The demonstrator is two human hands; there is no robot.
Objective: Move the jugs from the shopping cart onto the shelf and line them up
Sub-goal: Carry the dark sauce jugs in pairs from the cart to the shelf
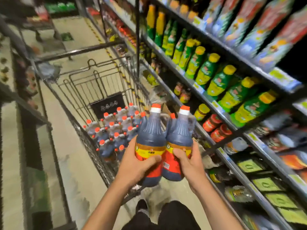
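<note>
I hold two dark jugs with orange caps and red-yellow labels, upright and side by side, above the near end of the shopping cart [93, 83]. My left hand [136, 161] grips the left jug [152, 135] around its label. My right hand [187, 160] grips the right jug [178, 135] the same way. Several more jugs [114, 130] with orange caps stand packed in the wire cart's basket, below and left of my hands. The shelf [221, 146] runs along the right, close beside the right jug.
The shelving holds green bottles with yellow caps [214, 75], red-lidded jars [216, 128] and flat green packets [265, 183] lower down. Tall boxes [249, 22] fill the top shelf. Another shelf unit [21, 100] lines the left of the aisle. My legs [166, 216] are below.
</note>
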